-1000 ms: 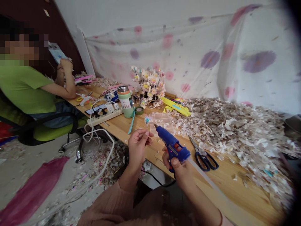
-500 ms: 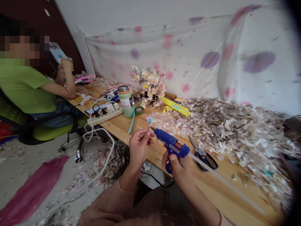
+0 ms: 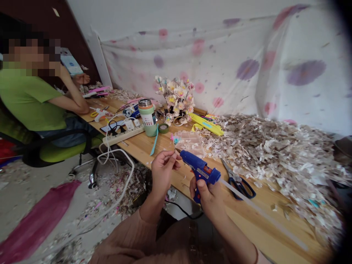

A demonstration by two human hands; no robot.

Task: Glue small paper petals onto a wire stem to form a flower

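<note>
My left hand (image 3: pixel 162 170) pinches the thin stem of a small pink and blue flower (image 3: pixel 174 139), held upright just over the table's front edge. My right hand (image 3: pixel 206 192) grips a blue glue gun (image 3: pixel 200 170) by its handle. The gun's nozzle points left, almost touching the stem below the flower. A long clear glue stick (image 3: pixel 261 214) juts out behind the gun. Both hands are closed.
The wooden table (image 3: pixel 187 179) carries black-handled scissors (image 3: pixel 236 179), a clear compartment box (image 3: pixel 189 141), a green flask (image 3: pixel 147 117), a tape roll (image 3: pixel 163 128), a power strip (image 3: pixel 122 135), a flower bunch (image 3: pixel 176 99) and a large heap of pale scraps (image 3: pixel 277 154). A person in green (image 3: pixel 35 99) sits at left.
The glue gun tipped lower and its nozzle came in toward the flower stem, then held there. The person at left lowered a hand and leaned right.
</note>
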